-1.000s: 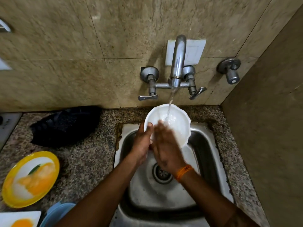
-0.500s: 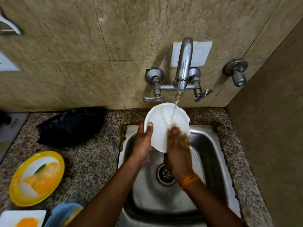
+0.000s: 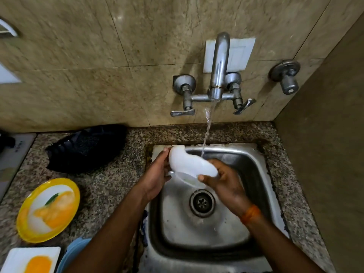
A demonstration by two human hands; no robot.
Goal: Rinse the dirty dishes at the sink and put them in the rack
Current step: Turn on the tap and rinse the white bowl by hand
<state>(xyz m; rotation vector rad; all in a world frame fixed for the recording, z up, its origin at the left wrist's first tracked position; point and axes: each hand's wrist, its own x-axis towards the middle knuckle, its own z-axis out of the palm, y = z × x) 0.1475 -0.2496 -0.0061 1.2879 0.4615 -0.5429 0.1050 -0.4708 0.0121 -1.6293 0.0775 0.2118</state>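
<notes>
Work over the sink [image 3: 254,194], beside the tabletop [image 3: 110,186] where a yellow plate [image 3: 48,209] waits. Keep the white bowl [image 3: 189,164] tilted under the tap [image 3: 218,69] stream so water sheets off. Your left hand [image 3: 155,174] grips its rim; your right hand [image 3: 224,182] cups the other side. Rotate it slowly, rinsing every face.

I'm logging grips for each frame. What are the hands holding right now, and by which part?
Both hold the white bowl over the sink: left hand at its left rim, right hand at its right rim.
</notes>
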